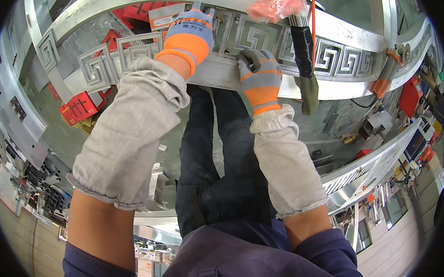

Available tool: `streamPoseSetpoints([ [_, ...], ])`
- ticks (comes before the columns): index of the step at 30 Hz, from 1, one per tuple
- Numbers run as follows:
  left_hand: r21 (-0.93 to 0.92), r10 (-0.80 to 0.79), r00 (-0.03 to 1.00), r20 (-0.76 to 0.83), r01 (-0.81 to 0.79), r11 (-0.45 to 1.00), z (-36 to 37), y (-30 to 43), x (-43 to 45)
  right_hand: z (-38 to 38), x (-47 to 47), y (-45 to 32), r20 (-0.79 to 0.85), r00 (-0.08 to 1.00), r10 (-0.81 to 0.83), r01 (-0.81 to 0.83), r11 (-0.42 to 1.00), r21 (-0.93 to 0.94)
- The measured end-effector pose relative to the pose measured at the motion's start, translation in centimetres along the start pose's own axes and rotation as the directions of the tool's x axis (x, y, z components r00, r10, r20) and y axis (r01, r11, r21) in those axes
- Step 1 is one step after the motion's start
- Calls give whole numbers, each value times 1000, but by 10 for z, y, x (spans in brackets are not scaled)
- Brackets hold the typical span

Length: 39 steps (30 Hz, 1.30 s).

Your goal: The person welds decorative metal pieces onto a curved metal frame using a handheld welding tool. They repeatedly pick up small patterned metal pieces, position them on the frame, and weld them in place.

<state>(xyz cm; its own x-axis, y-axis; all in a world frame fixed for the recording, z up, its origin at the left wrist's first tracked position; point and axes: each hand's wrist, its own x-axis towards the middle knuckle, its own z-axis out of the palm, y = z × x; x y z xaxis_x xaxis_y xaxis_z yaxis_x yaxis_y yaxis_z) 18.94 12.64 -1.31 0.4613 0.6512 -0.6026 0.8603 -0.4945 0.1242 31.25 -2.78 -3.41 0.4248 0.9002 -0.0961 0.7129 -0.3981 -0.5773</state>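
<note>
My left hand (190, 33), in a grey and orange knit glove, reaches across the lower rail of a silvery metal frame (218, 73). Its fingers extend among the square Greek-key fret pieces, and its palm side is hidden. To its right, my right hand (260, 74), gloved alike, rests on the same rail with curled fingers. Just beyond those fingertips lies a Greek-key metal fret (256, 37) between the two rails. Left of my left hand, loose fret squares (96, 68) lean across the rail. What either hand grips, if anything, cannot be made out.
A welding-torch-like tool with a dark sleeve (303, 52) hangs over the frame beside pinkish plastic wrap (279, 5). An orange angle grinder (387, 74) sits on the frame's right end. Red boxes (81, 107) lie at left. A slatted metal panel (368, 174) stands lower right.
</note>
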Motion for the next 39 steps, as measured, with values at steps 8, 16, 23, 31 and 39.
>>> streamPoseSetpoints([
  [8,-31,-21,998,-61,20,999,6,1,-1,2,4,15,-20,994,-103,105,986,126],
  [16,-42,-85,991,102,90,995,2,-1,3,4,2,15,-70,989,-128,135,984,119],
  [23,-40,-33,998,-49,31,999,9,-2,2,6,2,17,-58,987,-153,159,981,108],
  [31,-30,-3,993,-114,0,1000,9,0,-4,-2,9,-2,94,995,-24,29,998,-51],
  [39,-26,-20,993,-119,17,1000,13,0,-3,12,23,1,315,939,138,-110,988,-106],
])
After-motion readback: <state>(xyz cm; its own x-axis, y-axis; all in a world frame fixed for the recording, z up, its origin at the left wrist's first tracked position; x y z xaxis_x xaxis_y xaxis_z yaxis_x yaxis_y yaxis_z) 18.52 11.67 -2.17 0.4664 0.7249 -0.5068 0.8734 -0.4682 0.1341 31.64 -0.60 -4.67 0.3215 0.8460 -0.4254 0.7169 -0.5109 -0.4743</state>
